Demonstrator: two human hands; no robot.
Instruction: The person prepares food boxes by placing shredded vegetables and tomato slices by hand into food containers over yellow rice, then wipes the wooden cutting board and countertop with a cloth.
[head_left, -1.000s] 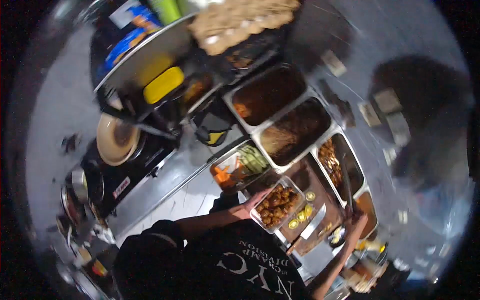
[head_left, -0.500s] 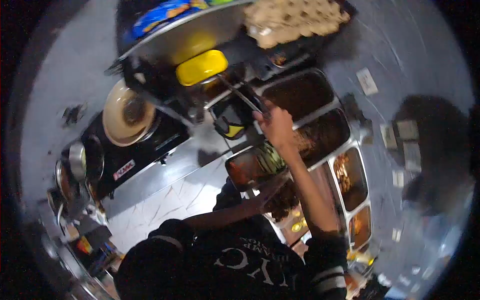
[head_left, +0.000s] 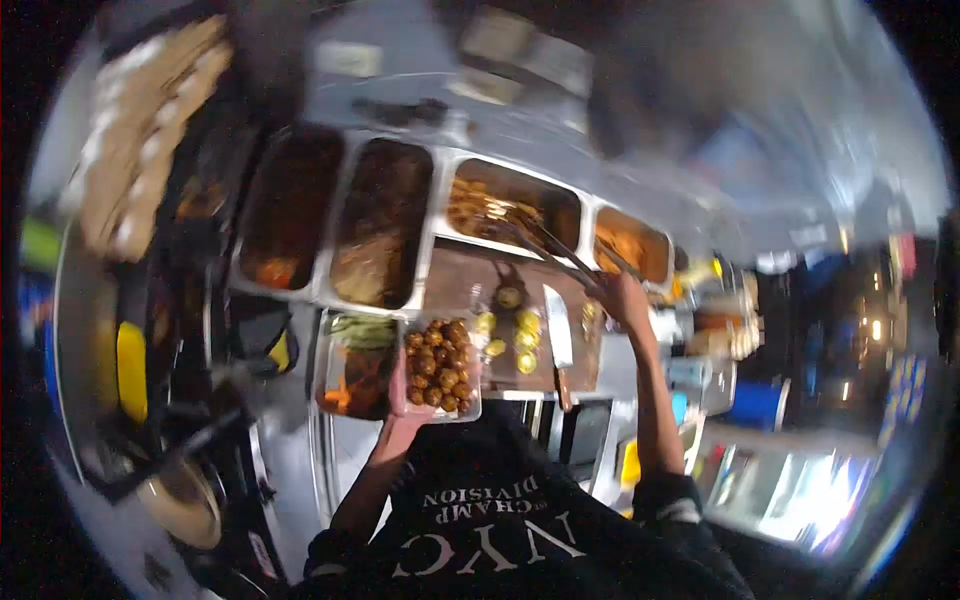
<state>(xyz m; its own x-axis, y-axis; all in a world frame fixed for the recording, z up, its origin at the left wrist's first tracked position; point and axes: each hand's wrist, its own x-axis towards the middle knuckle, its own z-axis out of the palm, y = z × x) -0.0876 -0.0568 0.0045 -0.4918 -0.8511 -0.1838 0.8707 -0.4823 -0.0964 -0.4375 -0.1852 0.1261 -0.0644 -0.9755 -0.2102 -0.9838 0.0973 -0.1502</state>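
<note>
My left hand (head_left: 403, 425) grips a clear tray (head_left: 474, 408) by its left side, thumb along the wall. Brown glazed balls of food (head_left: 440, 365) fill this tray. Just left of it is a container with sliced cucumber (head_left: 362, 333) and orange strips (head_left: 345, 398). Off to the right, my right hand (head_left: 622, 297) is closed around metal tongs (head_left: 565, 262). Their tips reach into a pan (head_left: 560, 200) of brown food pieces (head_left: 475, 205); blur hides whether they pinch any.
On a brown cutting board (head_left: 445, 275) lie a knife (head_left: 558, 325) and yellow-green slices (head_left: 527, 340). Two deep pans (head_left: 328, 250) stand at the left, and a pan of orange food (head_left: 630, 240) at the right. Egg cartons (head_left: 150, 140) are at the far left.
My view has turned to the right. My right hand, with the tongs, has gone from beside the stove to the pan of brown pieces. The tray of balls now shows clearly.
</note>
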